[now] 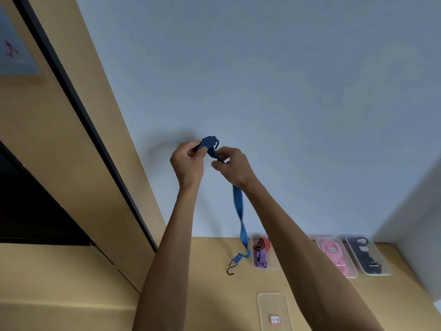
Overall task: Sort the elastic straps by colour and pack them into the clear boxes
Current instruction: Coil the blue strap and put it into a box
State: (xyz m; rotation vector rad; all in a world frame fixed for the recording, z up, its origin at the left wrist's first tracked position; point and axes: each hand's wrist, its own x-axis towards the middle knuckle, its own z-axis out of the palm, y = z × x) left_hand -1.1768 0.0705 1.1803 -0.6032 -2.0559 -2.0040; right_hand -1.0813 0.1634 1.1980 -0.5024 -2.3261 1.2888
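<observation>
Both hands are raised in front of the white wall, holding a blue striped elastic strap (239, 206). My left hand (188, 161) pinches the folded top end of it. My right hand (232, 167) grips the strap just below, beside the left. The rest of the strap hangs down, and its black hook (231, 268) rests on the wooden table. Against the wall stand clear boxes: one (272, 266) with a red and a purple strap, one (352, 273) with pink straps, one (384, 271) with black straps.
A clear lid or box (274, 304) with a small red-edged label lies on the wooden table (210, 295) near the front. A tan wall panel with a dark frame (78, 101) runs along the left. A white wall corner stands at the far right.
</observation>
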